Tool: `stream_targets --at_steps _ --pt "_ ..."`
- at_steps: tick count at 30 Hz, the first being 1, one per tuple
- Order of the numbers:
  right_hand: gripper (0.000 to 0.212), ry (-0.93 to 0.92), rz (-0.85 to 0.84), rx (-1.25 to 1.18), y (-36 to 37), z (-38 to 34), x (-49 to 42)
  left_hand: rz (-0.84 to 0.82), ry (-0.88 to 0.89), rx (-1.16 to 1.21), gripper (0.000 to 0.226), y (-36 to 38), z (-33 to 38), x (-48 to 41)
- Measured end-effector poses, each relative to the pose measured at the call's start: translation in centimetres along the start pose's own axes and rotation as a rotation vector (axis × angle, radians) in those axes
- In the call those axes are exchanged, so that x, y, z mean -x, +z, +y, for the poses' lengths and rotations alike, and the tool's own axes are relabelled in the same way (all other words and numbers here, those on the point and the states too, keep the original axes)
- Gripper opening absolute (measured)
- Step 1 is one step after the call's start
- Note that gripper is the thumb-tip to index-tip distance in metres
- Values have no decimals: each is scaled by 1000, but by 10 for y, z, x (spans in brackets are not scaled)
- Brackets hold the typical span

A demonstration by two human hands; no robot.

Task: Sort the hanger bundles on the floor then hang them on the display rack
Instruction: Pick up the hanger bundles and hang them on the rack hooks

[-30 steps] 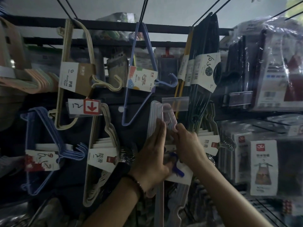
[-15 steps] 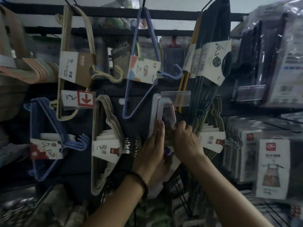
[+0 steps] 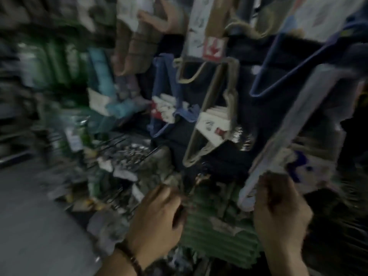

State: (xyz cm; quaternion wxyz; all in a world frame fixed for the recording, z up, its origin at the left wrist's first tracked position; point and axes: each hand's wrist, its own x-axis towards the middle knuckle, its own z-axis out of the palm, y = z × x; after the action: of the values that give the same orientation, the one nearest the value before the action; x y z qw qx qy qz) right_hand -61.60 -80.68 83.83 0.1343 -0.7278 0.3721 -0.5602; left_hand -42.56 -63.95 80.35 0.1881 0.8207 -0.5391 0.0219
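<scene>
view blurred | right hand (image 3: 278, 214) grips lower end of tilted white hanger bundle (image 3: 298, 126) | left hand (image 3: 157, 216) loosely curled, holding nothing | beige hanger bundle (image 3: 209, 124) nearby, apart | floor (image 3: 29, 226) lower-left

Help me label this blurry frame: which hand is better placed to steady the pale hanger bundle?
Right, likely. The right hand grips the lower end of the pale hanger bundle; the left hand is beside it, apparently holding nothing.
</scene>
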Motion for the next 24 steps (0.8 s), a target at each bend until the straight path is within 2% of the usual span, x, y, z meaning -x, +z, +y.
stream_targets --at_steps 2,5,9,14,18,22,24 --pt "6 -126 -248 -89 24 -7 33 -145 -148 1 34 13 -43 45" --pt "5 -223 -728 -92 65 -12 88 -289 -340 -15 35 42 -106 136" --pt "14 -185 -1364 44 117 -41 186 -333 -660 53 46 66 -173 286" --pt "30 -298 -1758 98 159 -114 342 -373 -1005 209 32 64 -223 459" --pt "23 -328 -1992 94 163 -187 457 -335 -1167 265 27 50 -237 563" --pt "38 -407 -2159 155 170 -252 551 -386 -1270 281 42 51 -258 645" --pt "35 -443 -2237 190 170 -283 589 -431 -1318 318 46 55 -265 682"
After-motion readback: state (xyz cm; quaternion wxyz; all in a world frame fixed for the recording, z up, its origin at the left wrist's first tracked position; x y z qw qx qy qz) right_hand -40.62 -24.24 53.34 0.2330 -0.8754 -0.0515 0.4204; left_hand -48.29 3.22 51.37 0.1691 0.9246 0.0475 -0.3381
